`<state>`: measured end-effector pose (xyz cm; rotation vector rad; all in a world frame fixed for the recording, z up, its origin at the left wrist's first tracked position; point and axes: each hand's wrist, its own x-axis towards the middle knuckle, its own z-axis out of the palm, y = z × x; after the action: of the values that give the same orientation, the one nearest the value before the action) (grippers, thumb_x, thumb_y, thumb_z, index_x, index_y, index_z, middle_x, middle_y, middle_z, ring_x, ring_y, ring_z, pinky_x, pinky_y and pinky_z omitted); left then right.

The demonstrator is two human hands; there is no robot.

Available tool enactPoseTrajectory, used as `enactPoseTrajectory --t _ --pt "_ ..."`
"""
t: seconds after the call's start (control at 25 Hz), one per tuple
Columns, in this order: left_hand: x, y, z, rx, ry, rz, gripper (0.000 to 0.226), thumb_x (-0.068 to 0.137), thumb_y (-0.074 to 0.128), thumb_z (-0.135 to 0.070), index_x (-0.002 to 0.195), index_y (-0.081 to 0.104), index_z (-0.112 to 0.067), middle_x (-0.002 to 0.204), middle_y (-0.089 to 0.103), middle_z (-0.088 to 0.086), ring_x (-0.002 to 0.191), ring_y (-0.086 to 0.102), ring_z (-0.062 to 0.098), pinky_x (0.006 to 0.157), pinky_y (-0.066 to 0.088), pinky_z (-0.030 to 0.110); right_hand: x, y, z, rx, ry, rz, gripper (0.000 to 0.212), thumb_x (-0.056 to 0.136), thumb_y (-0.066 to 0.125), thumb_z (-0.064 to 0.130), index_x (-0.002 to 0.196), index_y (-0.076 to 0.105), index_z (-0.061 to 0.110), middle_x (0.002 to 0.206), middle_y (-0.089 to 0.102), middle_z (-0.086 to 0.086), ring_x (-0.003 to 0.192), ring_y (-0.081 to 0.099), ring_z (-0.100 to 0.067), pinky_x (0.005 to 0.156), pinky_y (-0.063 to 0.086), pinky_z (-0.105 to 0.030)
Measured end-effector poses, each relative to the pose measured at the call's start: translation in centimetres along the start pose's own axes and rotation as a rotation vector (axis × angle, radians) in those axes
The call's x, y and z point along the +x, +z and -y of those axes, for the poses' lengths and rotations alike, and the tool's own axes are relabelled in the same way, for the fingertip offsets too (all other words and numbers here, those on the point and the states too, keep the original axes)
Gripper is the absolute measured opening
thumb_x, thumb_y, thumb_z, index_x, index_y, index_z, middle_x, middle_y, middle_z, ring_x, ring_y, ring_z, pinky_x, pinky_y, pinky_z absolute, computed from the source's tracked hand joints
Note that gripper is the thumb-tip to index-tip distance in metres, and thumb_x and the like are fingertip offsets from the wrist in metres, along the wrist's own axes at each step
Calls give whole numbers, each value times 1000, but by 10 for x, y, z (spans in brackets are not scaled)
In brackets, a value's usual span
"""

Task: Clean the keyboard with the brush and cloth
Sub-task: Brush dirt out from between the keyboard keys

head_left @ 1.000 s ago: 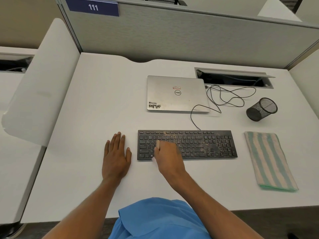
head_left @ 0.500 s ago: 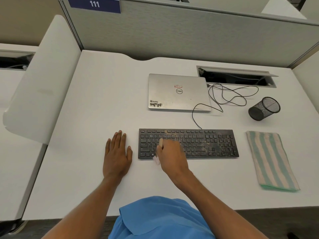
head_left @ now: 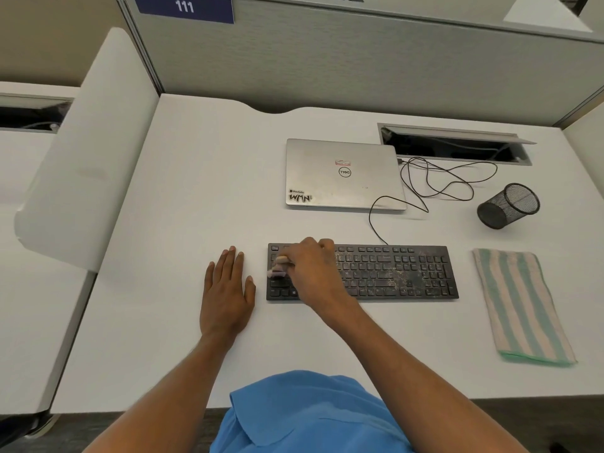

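Right hand (head_left: 310, 269) gripped small pale brush (head_left: 277, 269), fingers curled round it, bristle end blurred, down on the left end of the black keyboard (head_left: 395, 273). Left hand (head_left: 227, 295) lay flat and relaxed on the tabletop (head_left: 163, 256) just beside the keyboard's left edge, not touching it, holding nothing. Brownish specks showed across the middle and right keys, so the step looked like brushing, early to midway. To do it well: short light strokes along the key rows, working left to right, bristles tipped into the gaps, and crumbs flicked off the front edge rather than toward the closed laptop (head_left: 343, 174). The left hand would likely need to pin the keyboard's edge so it could not slide. Striped cloth (head_left: 519, 305) lay folded, untouched, right of the keyboard, for the wipe afterwards.
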<state>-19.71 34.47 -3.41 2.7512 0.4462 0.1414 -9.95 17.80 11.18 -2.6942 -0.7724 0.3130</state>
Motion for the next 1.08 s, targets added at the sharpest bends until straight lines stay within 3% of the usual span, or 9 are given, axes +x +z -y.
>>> enactPoseTrajectory --t 0.2,0.4,0.56,0.72,0.8,0.92,1.08 --pt "2 2 2 -7 2 -6 66 104 29 -39 162 35 -9 173 27 7 161 19 20 132 10 44 -7 -15 -35 -104 166 -2 15 99 57 33 99 71 38 90 66 9 95 54 -14 89 25 -34" --pt "2 2 1 -1 -2 -6 65 104 29 -38 162 36 -9 172 28 7 161 20 20 132 11 44 -4 -28 -13 -219 73 21 18 91 60 13 95 66 30 93 68 9 101 51 -13 99 29 -38" --pt "1 1 1 4 1 -5 65 105 28 -39 163 34 -10 173 26 7 161 18 20 132 11 44 0 -19 9 -150 -46 10 14 96 59 20 93 68 30 92 69 10 101 52 -13 86 19 -34" --pt "2 1 1 -3 1 -5 65 105 30 -38 162 35 -10 173 27 6 161 19 20 132 11 44 -7 -27 -13 -117 64 45 20 97 52 16 89 62 32 78 53 15 90 47 -10 75 10 -29" --pt "1 2 2 -1 2 -9 65 104 30 -38 162 36 -9 172 28 7 161 20 20 132 11 45 -11 -33 -24 -141 150 50 20 95 53 13 91 62 30 79 55 14 86 45 -10 79 15 -28" --pt "2 2 2 2 2 -12 65 104 29 -38 162 36 -9 172 29 7 161 21 21 132 12 45 -12 -30 -21 -317 140 -4 19 88 62 11 93 65 29 85 65 9 91 52 -17 89 33 -38" --pt "1 2 1 7 0 -11 65 105 28 -38 162 35 -9 172 28 7 161 21 21 132 12 45 -10 -20 11 -180 -13 -11 17 97 55 17 93 63 31 95 67 7 96 54 -18 89 29 -38"
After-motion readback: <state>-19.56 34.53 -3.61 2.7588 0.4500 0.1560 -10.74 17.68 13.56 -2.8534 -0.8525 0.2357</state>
